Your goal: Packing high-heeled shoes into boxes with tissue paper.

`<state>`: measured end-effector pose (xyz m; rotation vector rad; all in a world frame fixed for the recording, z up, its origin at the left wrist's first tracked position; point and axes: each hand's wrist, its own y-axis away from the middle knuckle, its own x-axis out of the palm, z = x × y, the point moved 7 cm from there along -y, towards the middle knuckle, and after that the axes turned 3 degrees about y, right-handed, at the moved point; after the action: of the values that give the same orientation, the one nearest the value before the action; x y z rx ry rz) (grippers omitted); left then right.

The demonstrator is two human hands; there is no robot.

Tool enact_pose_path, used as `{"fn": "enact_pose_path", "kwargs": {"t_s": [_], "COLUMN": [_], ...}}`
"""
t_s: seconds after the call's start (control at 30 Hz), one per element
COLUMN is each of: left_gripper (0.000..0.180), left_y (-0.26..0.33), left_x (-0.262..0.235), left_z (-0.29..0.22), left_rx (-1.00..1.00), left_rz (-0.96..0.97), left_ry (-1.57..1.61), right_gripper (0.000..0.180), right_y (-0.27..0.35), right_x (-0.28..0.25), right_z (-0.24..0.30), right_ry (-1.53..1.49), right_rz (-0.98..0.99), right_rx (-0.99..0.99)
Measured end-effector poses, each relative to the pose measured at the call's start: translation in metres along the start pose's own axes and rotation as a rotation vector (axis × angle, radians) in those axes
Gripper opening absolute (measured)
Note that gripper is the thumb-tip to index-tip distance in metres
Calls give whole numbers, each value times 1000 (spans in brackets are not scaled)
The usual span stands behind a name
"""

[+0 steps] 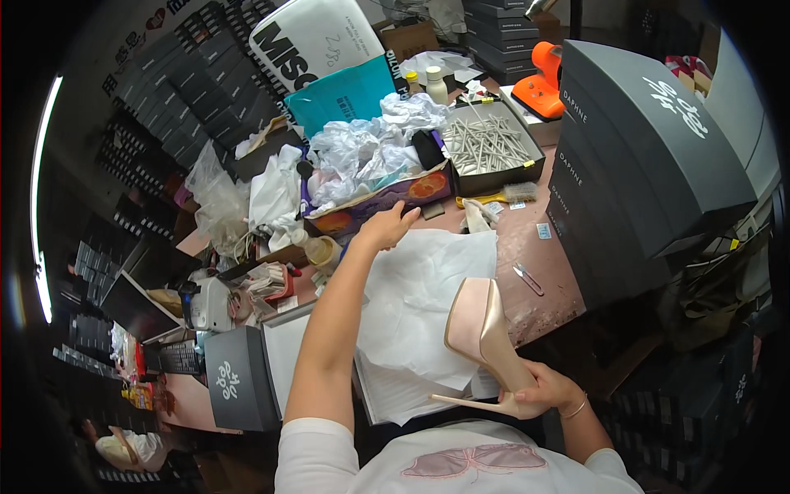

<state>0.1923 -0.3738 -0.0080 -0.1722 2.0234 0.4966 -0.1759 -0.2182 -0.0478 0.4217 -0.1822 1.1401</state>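
Note:
A pale pink platform high-heeled shoe (487,329) is gripped at its back end by my right hand (543,391), low at the right. Its toe points up and away, and its thin heel sticks out to the left. My left hand (390,228) reaches forward with fingers stretched out and nothing seen in them. It hovers by the front of a purple patterned box (387,200) filled with crumpled white paper (362,152), close to a small dark block (432,212). White tissue paper (424,305) lies spread below, over an open shoebox (370,395).
Tall stacked dark shoeboxes (609,181) border the pink table's (543,317) right side. A tray of white sticks (490,144), a yellow-handled brush (514,194) and small snips (528,280) lie beyond the tissue. At left are a bottle (317,247) and a grey box lid (240,379).

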Motion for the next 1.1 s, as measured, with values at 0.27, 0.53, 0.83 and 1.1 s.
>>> {"fn": "enact_pose_path", "kwargs": {"t_s": [0.27,0.53,0.83,1.1], "left_gripper": [43,22,30,80], "left_y": [-37,139,321,349], "left_x": [-13,-118,-64,-39], "left_z": [61,-111,-34,17], "left_rx": [-59,727,808,304], "left_rz": [-221,-619,-376,-725], "left_ry": [375,59,1045,1], "right_gripper": [74,82,71,70], "right_y": [3,14,-17,-65], "right_x": [-12,10,59,87], "right_z": [11,76,77,21], "right_ry": [-237,-579,-626,-831], "right_rz": [-22,285,524,409], "right_rx": [-69,-265,-22,53]}}
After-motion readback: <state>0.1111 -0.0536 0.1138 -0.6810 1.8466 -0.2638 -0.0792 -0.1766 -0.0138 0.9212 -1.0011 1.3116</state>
